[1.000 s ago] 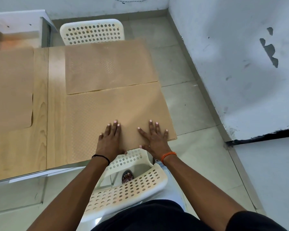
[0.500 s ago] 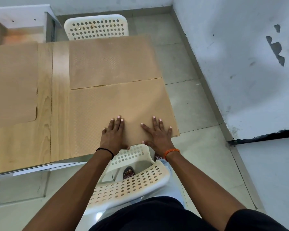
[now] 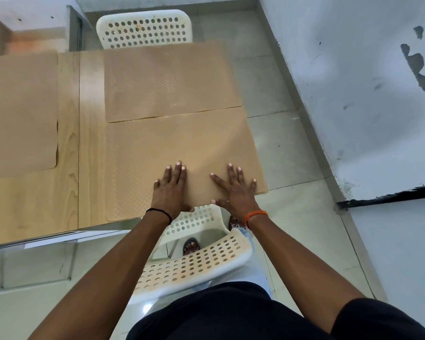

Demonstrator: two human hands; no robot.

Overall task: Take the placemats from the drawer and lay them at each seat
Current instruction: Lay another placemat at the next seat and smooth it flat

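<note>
Both hands lie flat on the near placemat (image 3: 182, 165): my left hand (image 3: 169, 190) has its fingers straight and close together, my right hand (image 3: 236, 190) has them spread, and both palms press on the mat's near edge at the lower centre of the frame. Compared with one second ago, almost nothing has changed. The hands keep the same place on the mat, the mat has not slid, and only the view has shifted a little. I judge from this that the mat is already at its seat and I am only smoothing it.

It lies on the wooden table (image 3: 91, 143) just in front of the near white chair (image 3: 194, 263). Its long axis runs from left to right in the frame, along the table's near edge, and its right end hangs a little over the table's side. The far placemat (image 3: 169, 82) touches it edge to edge, before the far white chair (image 3: 145, 28). A third placemat (image 3: 20, 111) lies at the left of the frame, apart from these two.
</note>
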